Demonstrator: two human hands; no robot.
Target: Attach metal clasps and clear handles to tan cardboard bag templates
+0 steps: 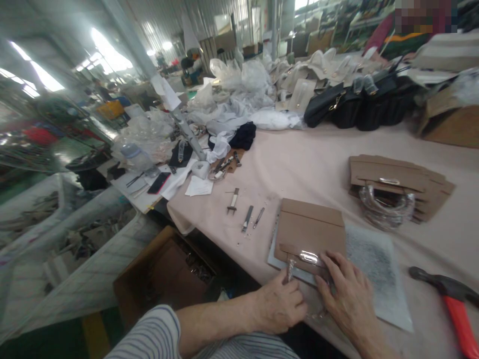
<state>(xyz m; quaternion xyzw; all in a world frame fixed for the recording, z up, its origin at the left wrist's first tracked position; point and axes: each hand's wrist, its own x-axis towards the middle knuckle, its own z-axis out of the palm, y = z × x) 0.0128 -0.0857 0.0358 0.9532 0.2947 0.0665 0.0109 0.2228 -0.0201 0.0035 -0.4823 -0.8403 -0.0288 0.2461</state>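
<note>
A brown bag panel (312,224) lies flat near the table's front edge, with a shiny metal plate (310,257) by its near edge. A plastic-wrapped handle (291,268) is attached there and curves towards me. My left hand (279,305) is closed round the handle's left side. My right hand (348,286) rests at the panel's near right corner, fingers bent over the handle's right end beside the metal plate. The palm hides part of that grip. Beneath the panel is a grey-white slab (377,271).
A red-handled hammer (454,304) lies at right. Stacked brown panels (389,172) with a wrapped handle sit behind. Small tools (247,219) lie to the left. Black bags (359,102) and plastic wrapping line the back. A carton (160,279) stands below the table's left edge.
</note>
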